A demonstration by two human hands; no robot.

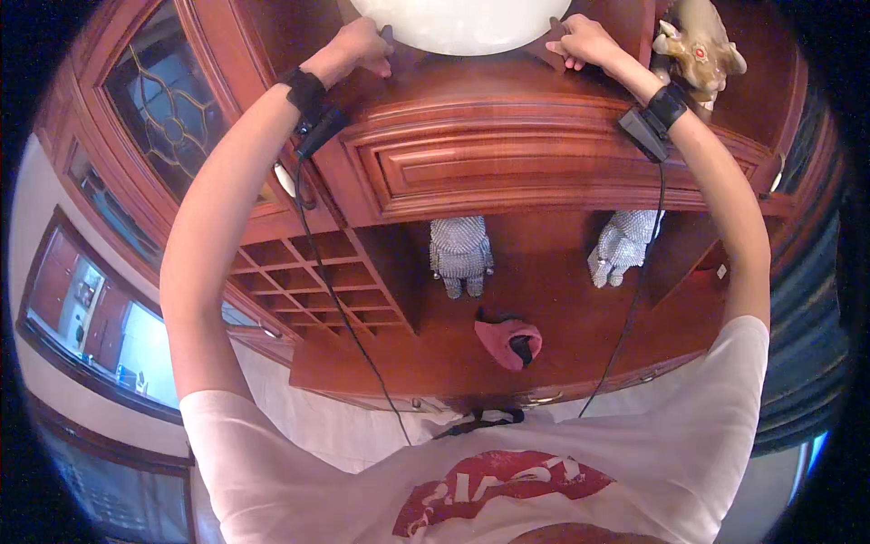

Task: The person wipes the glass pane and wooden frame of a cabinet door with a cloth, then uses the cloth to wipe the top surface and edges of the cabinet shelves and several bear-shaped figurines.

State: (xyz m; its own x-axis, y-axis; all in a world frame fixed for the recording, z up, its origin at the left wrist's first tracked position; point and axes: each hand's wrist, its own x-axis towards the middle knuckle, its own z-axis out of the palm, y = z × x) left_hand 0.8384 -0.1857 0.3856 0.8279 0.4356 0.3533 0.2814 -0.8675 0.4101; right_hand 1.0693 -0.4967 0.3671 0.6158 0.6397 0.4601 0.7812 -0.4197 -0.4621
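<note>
A large white round dish or plate stands at the top of the view on the upper shelf of a reddish-brown wooden cabinet, cut off by the picture's edge. Dark wooden parts, seemingly of a stand, show at both sides of its lower rim. My left hand has its fingers closed around the dark part at the left. At the right side, my right hand pinches the other dark part. Both hands are beside the white piece; how far the fingers wrap around the stand is partly hidden.
A glossy animal-head figurine stands right of my right hand. Below, two silvery studded figurines stand in a niche, with a pink and black cloth item before them. Black cables hang from both wrist devices.
</note>
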